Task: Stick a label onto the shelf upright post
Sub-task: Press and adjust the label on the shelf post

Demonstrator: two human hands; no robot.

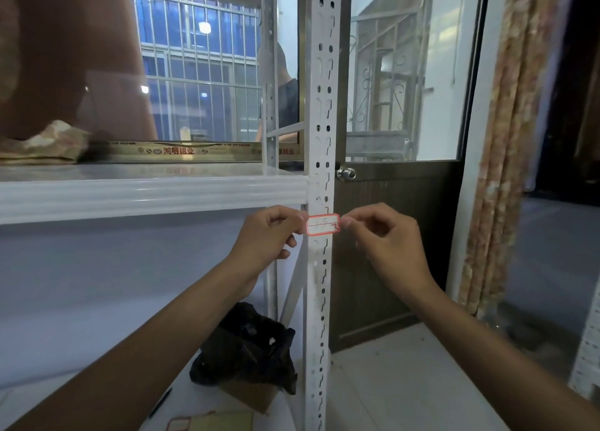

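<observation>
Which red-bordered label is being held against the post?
The label pinched between left hand and right hand, spanning the upright post; the other label lies on the bottom shelf.

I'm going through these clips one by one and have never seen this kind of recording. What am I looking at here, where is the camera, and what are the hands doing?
There is no machine here: a person works with bare hands, and the single camera sits on their head, looking forward and down. The left hand and right hand each pinch one end of a small red-bordered label, holding it flat across the white shelf post, just below the shelf board. Whether it is already stuck is unclear. Lower down lie a black plastic bag and some cardboard. A door stands behind.
</observation>
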